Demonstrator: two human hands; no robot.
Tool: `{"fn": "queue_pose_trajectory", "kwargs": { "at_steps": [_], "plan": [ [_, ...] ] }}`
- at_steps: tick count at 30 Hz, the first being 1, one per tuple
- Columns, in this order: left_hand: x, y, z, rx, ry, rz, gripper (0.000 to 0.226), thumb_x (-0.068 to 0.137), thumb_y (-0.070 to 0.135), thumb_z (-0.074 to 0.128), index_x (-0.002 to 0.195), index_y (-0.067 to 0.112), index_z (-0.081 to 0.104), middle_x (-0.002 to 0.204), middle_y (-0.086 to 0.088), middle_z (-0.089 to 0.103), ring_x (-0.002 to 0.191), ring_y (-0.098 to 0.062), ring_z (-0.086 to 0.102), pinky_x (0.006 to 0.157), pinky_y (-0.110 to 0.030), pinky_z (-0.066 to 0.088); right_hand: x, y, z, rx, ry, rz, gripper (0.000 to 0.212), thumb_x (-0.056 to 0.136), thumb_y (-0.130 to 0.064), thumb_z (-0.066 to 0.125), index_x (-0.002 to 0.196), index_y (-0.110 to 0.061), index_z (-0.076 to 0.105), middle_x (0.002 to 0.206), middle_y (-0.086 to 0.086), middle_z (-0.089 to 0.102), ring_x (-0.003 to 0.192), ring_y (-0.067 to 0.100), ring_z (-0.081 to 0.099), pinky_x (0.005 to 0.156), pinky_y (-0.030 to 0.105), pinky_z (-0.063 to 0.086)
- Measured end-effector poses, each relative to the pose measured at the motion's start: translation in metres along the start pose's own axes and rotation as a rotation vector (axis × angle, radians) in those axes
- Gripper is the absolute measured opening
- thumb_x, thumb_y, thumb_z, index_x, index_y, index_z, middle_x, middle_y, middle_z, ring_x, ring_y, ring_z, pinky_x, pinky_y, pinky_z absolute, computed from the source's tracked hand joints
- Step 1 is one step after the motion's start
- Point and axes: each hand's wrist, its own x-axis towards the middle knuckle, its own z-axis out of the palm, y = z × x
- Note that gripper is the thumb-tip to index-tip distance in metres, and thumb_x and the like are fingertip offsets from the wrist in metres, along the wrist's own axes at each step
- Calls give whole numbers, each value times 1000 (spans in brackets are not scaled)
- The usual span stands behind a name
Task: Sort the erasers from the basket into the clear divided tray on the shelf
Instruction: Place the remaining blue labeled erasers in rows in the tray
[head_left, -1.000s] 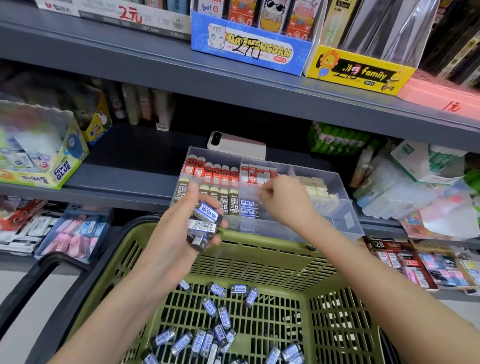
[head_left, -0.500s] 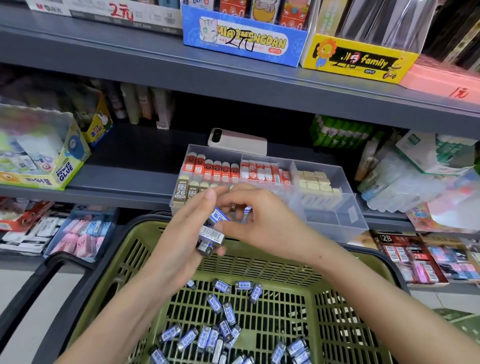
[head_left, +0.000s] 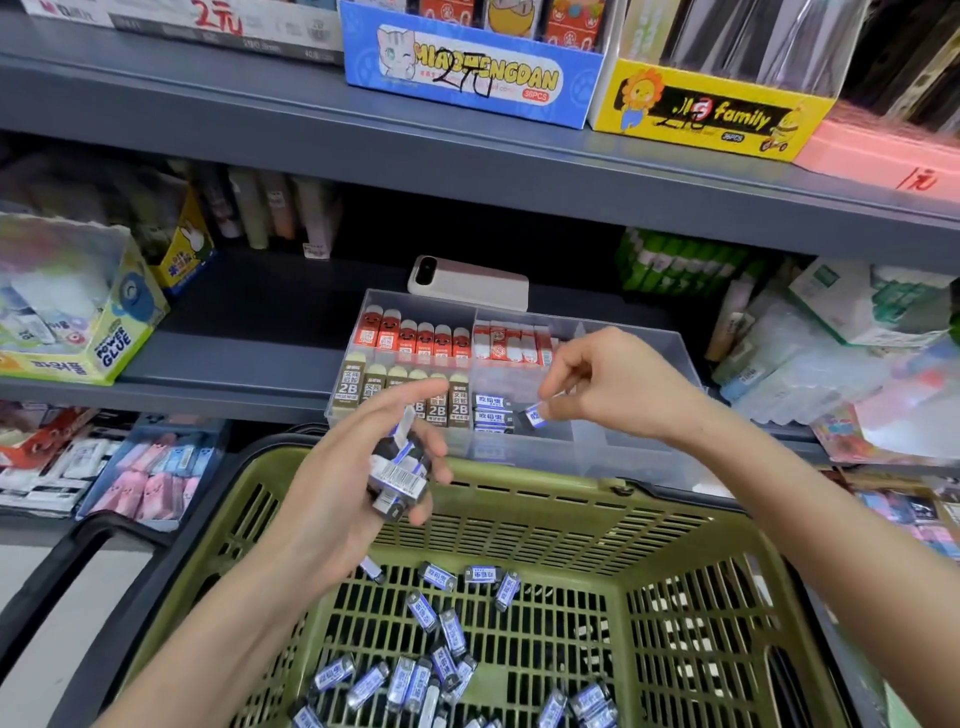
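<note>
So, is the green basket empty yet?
Not empty. Many blue-label erasers lie loose on the basket floor, and the left hand holds a stack more above it.

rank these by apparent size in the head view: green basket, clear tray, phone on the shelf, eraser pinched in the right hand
1. green basket, nearest the camera, so likely inflated
2. clear tray
3. phone
4. eraser pinched by the right hand
</note>
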Motion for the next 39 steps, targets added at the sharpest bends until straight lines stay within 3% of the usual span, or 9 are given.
{"fn": "queue_pose_trajectory", "kwargs": {
  "at_steps": [4,7,16,22,25,29,31,35,39],
  "plan": [
    [0,0,-2,-6,-41,31,37,89,18,45,117,29,66,71,-11,55,58,-21,54,37,-25,37,16,7,-3,-161,-162,18,26,64,-26,83,50,-27,62,51,-25,59,60,-1,54,66,26,45],
    [-1,-1,-4,-6,-58,46,43,83,20,49,123,33,61,72,-12,55,59,-22,54,38,-26,38,28,8,-3,-182,-285,26,16,66,-24,81,57,-23,68,61,-17,65,70,7,61,73,28,50],
    [2,-5,-9,-24,-25,62,43,81,20,51,122,30,62,73,-13,55,57,-22,54,37,-25,38,47,6,10,-266,-556,74,14,77,0,66,69,-11,67,46,-5,60,39,2,54,37,5,34],
    [3,-7,-10,-19,-19,55,42,80,21,52,120,28,63,72,-13,55,57,-22,54,37,-26,37,53,4,14,-379,-607,45,15,82,0,61,88,-8,72,45,-15,57,38,-4,54,63,13,49],
    [2,-9,-9,-18,-21,44,39,81,22,53,119,26,63,72,-14,56,57,-22,54,38,-26,37,51,1,15,-422,-609,16,17,84,-2,59,96,-7,71,61,-11,57,50,2,54,74,26,51],
    [1,-9,-5,-30,-9,37,26,83,21,52,107,12,56,73,-18,56,54,-23,52,36,-25,37,45,-2,13,-374,-662,43,21,87,-3,50,96,-4,69,89,6,70,79,22,67,58,19,49],
    [0,-9,-3,-20,-15,31,24,83,22,52,100,7,45,71,-19,56,49,-21,51,35,-24,37,41,-3,9,-382,-612,-4,21,90,-5,49,94,-8,69,85,1,69,80,19,66,54,13,44],
    [0,-8,-3,-18,-38,18,19,84,24,53,88,9,43,65,-19,54,43,-19,49,33,-23,36,19,-17,4,41,-299,-179,28,95,-26,53,72,-18,67,56,-10,57,49,-2,49,47,7,37],
    [1,-9,-2,-12,-100,-7,26,80,35,68,73,13,56,61,-12,53,44,-18,48,35,-19,36,-6,-39,13,434,-325,-272,19,88,-25,63,105,-19,65,73,-3,62,62,9,56,56,26,51]
  ]
}}
